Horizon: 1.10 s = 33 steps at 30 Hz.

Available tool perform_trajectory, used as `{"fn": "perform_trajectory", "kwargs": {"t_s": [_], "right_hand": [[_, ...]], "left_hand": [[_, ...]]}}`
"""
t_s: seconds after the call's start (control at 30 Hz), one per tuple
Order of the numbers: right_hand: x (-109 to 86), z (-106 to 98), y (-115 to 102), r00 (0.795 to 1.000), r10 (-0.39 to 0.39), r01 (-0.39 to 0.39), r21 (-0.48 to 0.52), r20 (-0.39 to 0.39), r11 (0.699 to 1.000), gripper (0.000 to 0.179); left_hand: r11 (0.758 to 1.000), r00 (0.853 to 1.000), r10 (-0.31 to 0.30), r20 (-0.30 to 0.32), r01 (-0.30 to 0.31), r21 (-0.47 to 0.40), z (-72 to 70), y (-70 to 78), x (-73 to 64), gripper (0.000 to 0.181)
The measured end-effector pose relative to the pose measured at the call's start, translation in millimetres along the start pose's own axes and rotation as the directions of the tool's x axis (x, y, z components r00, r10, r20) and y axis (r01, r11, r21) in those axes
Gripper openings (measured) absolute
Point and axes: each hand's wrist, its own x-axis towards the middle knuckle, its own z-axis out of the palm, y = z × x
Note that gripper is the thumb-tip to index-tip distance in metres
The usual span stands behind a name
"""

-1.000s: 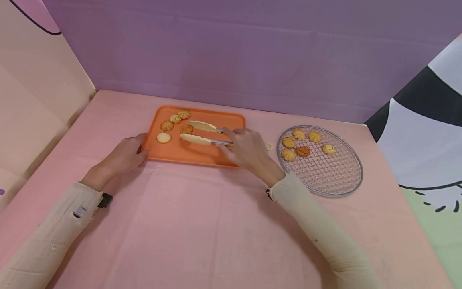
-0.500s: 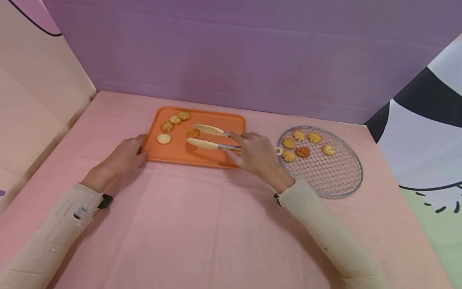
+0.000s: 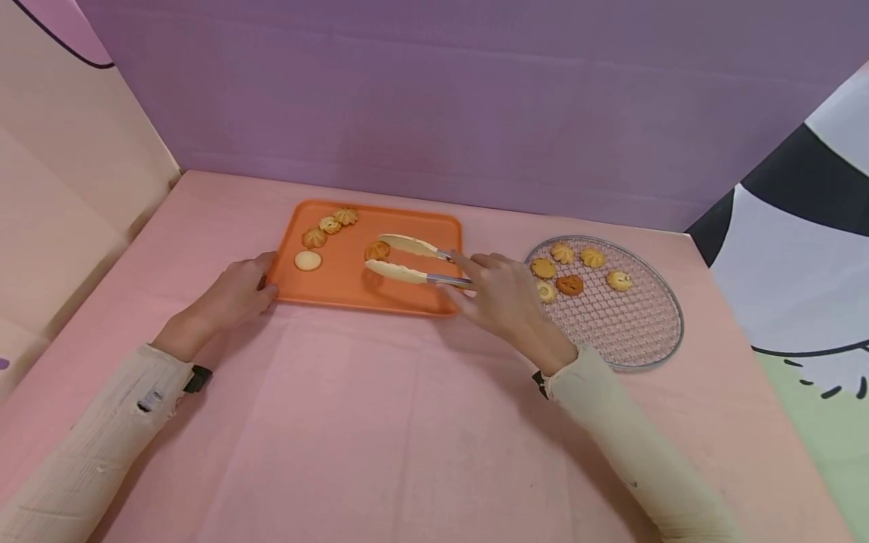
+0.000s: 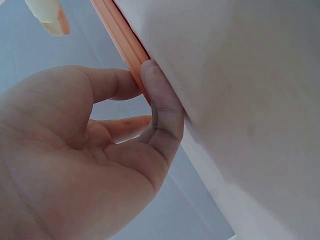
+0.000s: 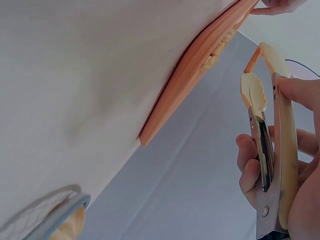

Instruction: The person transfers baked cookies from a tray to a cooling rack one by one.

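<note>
Your tabletop (image 3: 407, 422) cuts off at six o'clock. At eleven sits the orange tray (image 3: 424, 226), pinched in your left grip (image 3: 237, 290); at two, the wire rack (image 3: 631, 328), partly behind your right grip (image 3: 505, 298), curled round tongs (image 3: 399, 272) clasping a cookie (image 3: 376, 250) over the tray. Four more lie on it; five show clearly on the rack.

1. A purple, flat, faintly creased backdrop (image 3: 434, 98) across the frame's top.
2. A pink, creased tabletop (image 3: 407, 422) filling the centre and bottom.
3. A cream panel (image 3: 61, 151) at upper left, bearing a black-outlined pink shape (image 3: 76, 26).
4. A black, white and pale-green printed panel (image 3: 815, 286) at right.
</note>
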Motion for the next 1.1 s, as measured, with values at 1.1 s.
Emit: {"fn": "perform_trajectory", "kwargs": {"t_s": [1.1], "right_hand": [[-42.3,-39.1,15.8,0.996,0.011,-0.011,-0.007,-0.085,1.0,0.051]], "left_hand": [[1.0,1.0,-0.007,0.005,0.007,0.005,0.6,1.3,-0.4,0.061]]}}
